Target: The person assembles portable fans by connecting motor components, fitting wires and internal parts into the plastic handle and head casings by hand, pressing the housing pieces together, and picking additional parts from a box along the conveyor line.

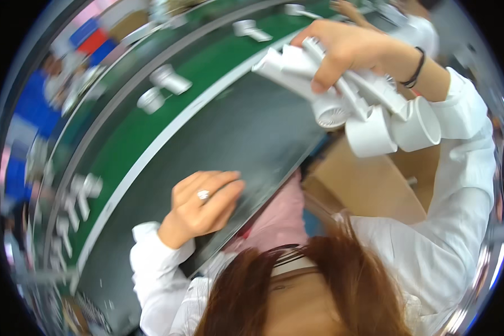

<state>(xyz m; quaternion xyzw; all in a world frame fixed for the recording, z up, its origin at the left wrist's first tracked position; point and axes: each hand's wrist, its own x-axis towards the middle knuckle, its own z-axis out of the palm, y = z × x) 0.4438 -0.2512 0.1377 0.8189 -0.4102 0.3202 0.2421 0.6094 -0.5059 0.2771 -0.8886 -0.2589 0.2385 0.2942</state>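
Note:
Several white plastic parts (369,133), each with a straight handle and a round barrel like a small hair-dryer housing, are bunched in my right hand (353,53). My thumb and fingers close around their handles, and the barrels hang down on the side towards me. One barrel end shows a round grille (331,116); two others are wide and smooth. The bundle is held above the right end of the dark worktop (252,123). My left hand (201,207), with a ring on one finger, is over the worktop's near edge. Its fingers are loosely bent, and nothing shows in them.
Beyond the worktop's pale rim runs a green conveyor belt (134,137) carrying similar white parts (171,79), with more (84,193) at the left. An open cardboard box (364,182) sits below the bundle. Another person's hand (350,11) shows at the far right.

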